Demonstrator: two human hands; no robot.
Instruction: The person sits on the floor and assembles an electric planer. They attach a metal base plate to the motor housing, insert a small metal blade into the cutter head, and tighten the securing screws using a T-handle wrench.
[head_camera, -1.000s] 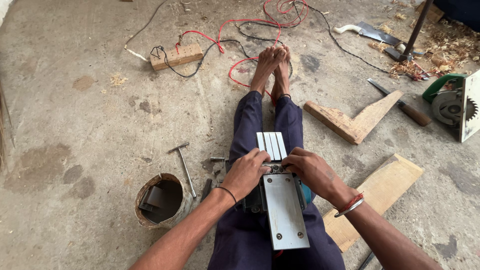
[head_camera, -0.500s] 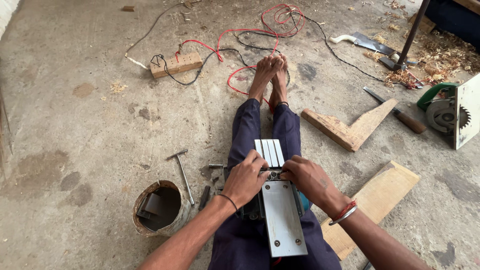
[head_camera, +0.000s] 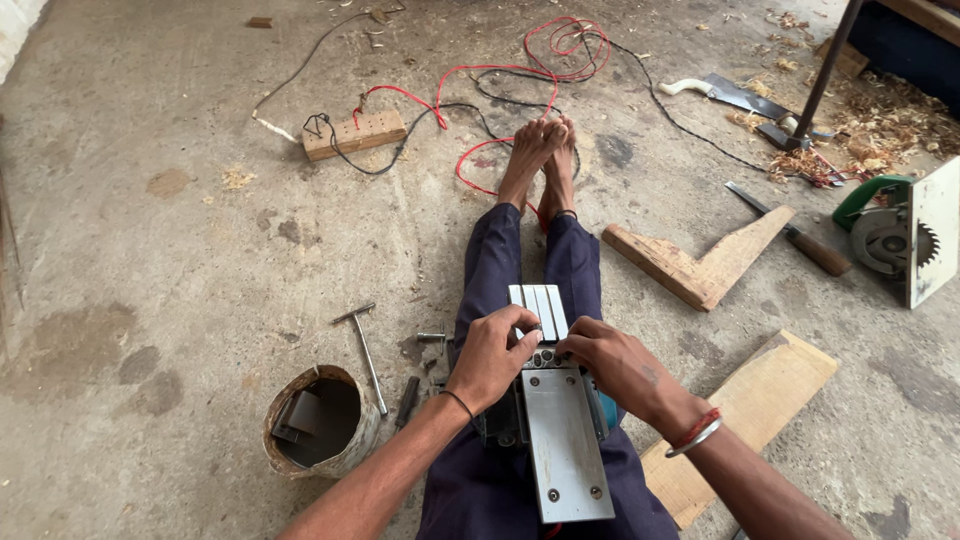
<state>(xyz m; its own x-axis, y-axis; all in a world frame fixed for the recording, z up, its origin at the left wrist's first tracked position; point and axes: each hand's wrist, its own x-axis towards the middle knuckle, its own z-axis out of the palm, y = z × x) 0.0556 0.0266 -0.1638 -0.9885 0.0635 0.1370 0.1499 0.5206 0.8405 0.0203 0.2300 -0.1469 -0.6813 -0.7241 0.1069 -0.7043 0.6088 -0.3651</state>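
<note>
**Planer upside down on your lap, both hands at the cutter slot**

You've got the electric planer (head_camera: 560, 440) flipped sole-up across your thighs, right in the middle of your lap. Your left hand (head_camera: 490, 355) comes in from 8 o'clock, fingers curled down onto the gap between the ribbed front shoe and the flat rear plate. Your right hand (head_camera: 615, 365) comes in from 4 o'clock, fingertips pinched together on that same spot. Can't tell if either one actually grips a small part, it's too tiny.

Tip, as I see it: keep the body wedged between your legs so it doesn't rock, and work slow near that blade drum.

The T-handled wrench (head_camera: 362, 350) lies on the floor at 9 o'clock, the tin (head_camera: 318, 420) just below it.

Versus the earlier shot: pretty much the same, hands haven't left the slot, only the view has shifted a bit.
</note>
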